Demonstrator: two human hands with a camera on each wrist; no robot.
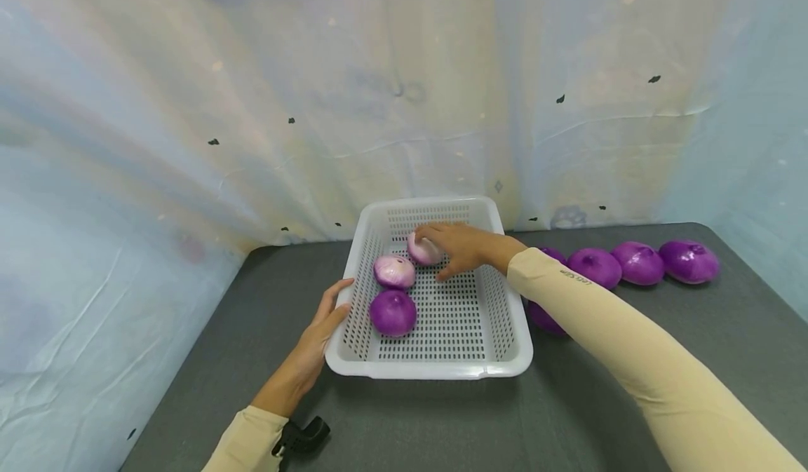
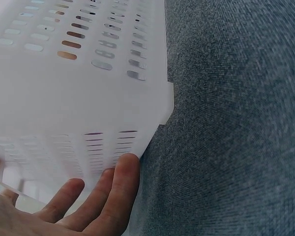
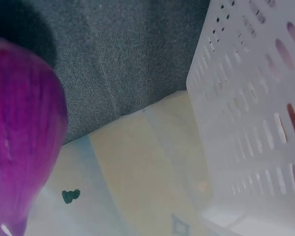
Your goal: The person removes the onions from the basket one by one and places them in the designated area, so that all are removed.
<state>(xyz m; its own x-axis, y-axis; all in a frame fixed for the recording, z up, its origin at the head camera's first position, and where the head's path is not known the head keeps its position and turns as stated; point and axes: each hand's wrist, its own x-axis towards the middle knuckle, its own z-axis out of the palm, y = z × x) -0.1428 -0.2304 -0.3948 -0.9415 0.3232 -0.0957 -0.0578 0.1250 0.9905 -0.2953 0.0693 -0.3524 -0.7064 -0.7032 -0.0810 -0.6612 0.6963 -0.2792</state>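
A white perforated plastic basket [image 1: 435, 370] stands on the dark tabletop. My left hand [image 1: 315, 339] holds its left wall, thumb and index finger at the rim; in the left wrist view the other fingers [image 2: 125, 182] lie along the outside. Three purple onions form a column at the basket's left: a dark one [image 1: 393, 313] nearest me, a paler one [image 1: 394, 272] behind it, and another pale one [image 1: 421, 251] farthest back. Over that farthest onion reaches my right hand [image 1: 463, 244], fingers at its top and thumb spread apart from it. The hand hides its right side.
To the basket's right, several more purple onions, including one at the far right [image 1: 689, 261], lie on the dark tabletop [image 1: 726, 346]. Some sit partly behind my right sleeve. A pale patterned curtain [image 1: 404, 107] hangs close behind the basket.
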